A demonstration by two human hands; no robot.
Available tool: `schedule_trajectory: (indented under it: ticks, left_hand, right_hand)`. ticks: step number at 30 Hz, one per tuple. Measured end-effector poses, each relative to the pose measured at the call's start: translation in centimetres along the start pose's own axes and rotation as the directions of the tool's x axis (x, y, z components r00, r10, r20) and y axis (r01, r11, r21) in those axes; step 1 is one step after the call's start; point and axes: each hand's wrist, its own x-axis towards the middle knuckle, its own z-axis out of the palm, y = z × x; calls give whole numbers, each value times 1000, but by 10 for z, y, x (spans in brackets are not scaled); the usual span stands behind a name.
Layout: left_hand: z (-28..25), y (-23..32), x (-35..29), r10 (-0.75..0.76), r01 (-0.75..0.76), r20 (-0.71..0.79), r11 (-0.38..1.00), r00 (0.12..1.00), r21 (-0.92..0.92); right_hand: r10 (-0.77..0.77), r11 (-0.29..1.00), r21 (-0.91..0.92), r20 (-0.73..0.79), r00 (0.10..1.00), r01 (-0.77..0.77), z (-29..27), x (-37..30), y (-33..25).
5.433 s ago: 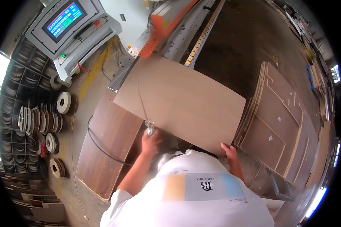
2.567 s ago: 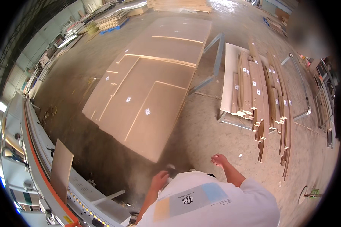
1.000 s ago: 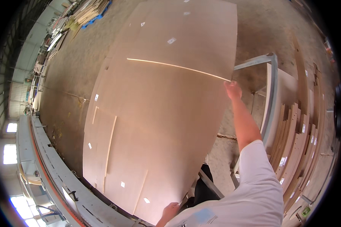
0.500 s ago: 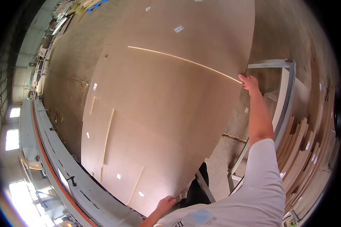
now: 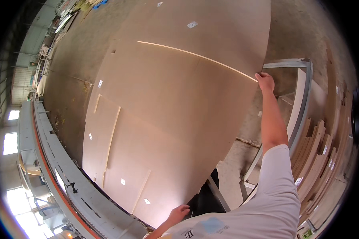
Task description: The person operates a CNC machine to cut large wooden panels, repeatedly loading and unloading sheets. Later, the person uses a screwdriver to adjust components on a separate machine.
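A stack of large brown boards (image 5: 175, 103) fills the middle of the view, its surface marked by small white labels. Across it runs a long thin pale line (image 5: 199, 55), which looks like the near edge of an upper board. My right hand (image 5: 266, 81), arm stretched far out, is closed at the right end of that line, thumb on top; its fingertips are partly hidden. Close to my body, my left hand (image 5: 178, 214) is beside the near corner of the stack, fingers loosely bent and nothing seen in them.
A long grey machine bed (image 5: 68, 179) with an orange-red strip runs along the left. To the right stand a grey metal frame (image 5: 303, 101) and several stacked board pieces (image 5: 313, 151). A dark metal leg (image 5: 217, 193) shows beside the stack's near corner.
The view has shifted slightly, so the boards appear a little higher. My left hand has moved slightly to the right and off the board's near edge. My right hand keeps its grip.
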Motion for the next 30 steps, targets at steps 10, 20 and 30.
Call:
schedule_trajectory:
  ticks: [10, 20, 30]
  left_hand:
    - [1, 5, 19, 88, -85, 26, 990, 996, -112]
    - [-149, 58, 258, 232, -501, -611, 806, 757, -315]
    - [-206, 121, 280, -46, -426, -553, 587, 832, -689]
  right_hand:
    - [60, 996, -71, 133, 989, -51, 35, -172, -43]
    - [-377, 924, 299, 590, 714, 240, 160, -422, -35]
    - [-117, 993, -8, 17, 993, 117, 14, -323, 15]
